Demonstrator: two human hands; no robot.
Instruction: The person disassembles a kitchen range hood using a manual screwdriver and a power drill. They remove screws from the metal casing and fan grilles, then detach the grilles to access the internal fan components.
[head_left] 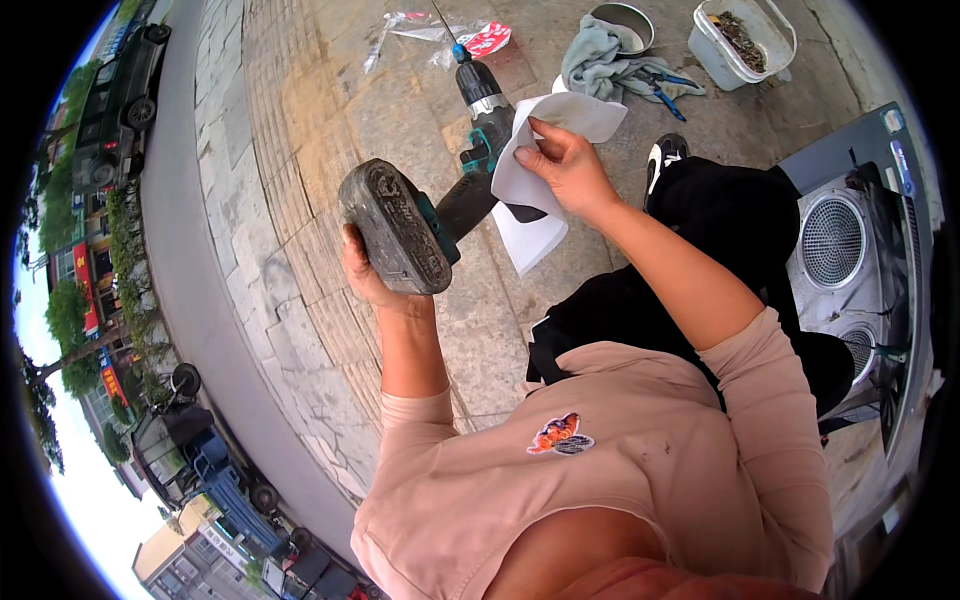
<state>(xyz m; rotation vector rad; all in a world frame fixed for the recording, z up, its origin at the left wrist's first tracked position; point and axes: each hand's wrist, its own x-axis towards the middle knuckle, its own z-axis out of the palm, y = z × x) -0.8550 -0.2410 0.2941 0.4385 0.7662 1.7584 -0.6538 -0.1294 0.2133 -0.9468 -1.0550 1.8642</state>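
A cordless drill [468,205], black with teal parts, is held up in front of me, its long thin bit [445,22] pointing away. My left hand [368,268] grips the worn, scuffed battery pack [395,225] at the drill's base; most of its fingers are hidden behind the pack. Between the thumb and fingers of my right hand [568,172] is a white sheet of paper or wipe [535,240]. It lies draped over the rear of the drill body and hides part of it.
On the paving beyond stand a metal bowl [640,22] and a white plastic tub [715,58] of small debris or hardware. A grey-green rag [592,62], blue-handled pliers [665,90] and clear plastic packaging [415,25] lie there. A box with round grilles [833,240] is at right; parked vehicles [120,100] line the left.
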